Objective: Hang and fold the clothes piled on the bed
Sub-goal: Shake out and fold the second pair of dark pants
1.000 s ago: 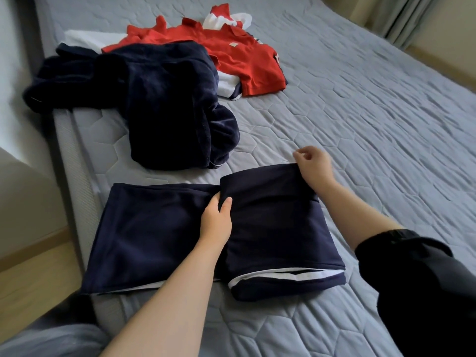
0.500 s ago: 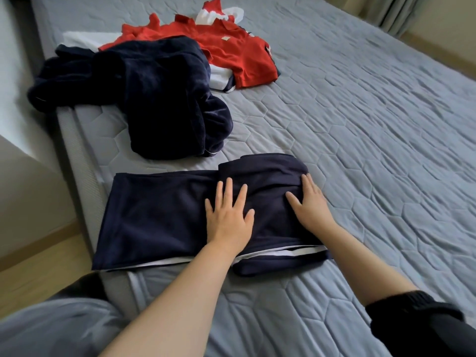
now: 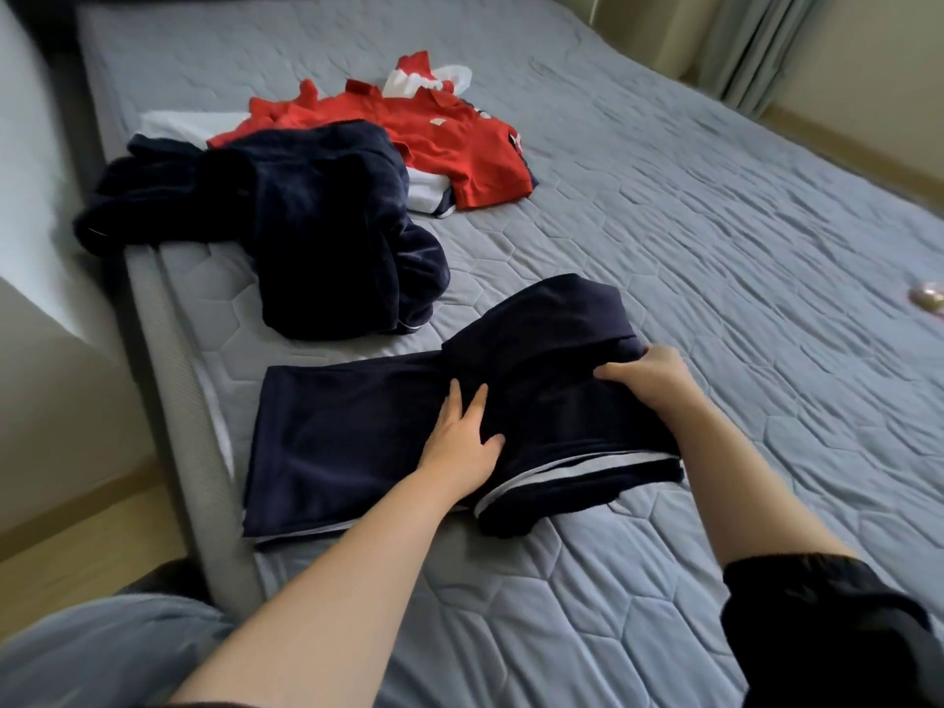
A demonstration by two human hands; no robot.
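Observation:
A navy garment with a white stripe (image 3: 347,442) lies partly folded near the bed's front left edge. Its right part is doubled over the left. My left hand (image 3: 459,444) presses flat on the middle of it, fingers straight. My right hand (image 3: 651,375) grips the right edge of the folded layer, thumb on top and fingers curled round the cloth, which is raised a little there. Behind it sits a crumpled dark navy garment (image 3: 327,232). Further back lie a red polo shirt (image 3: 449,140) and a white garment (image 3: 189,125).
The grey quilted bed (image 3: 715,247) stretches away to the right and back. A small pinkish object (image 3: 927,298) lies at its far right. A wall and wooden floor (image 3: 76,513) run along the left; a curtain (image 3: 740,43) hangs at the back right.
My right hand went from lying flat on the folded part to gripping its right edge and lifting it slightly. My left hand stayed flat on the garment. The view has tilted.

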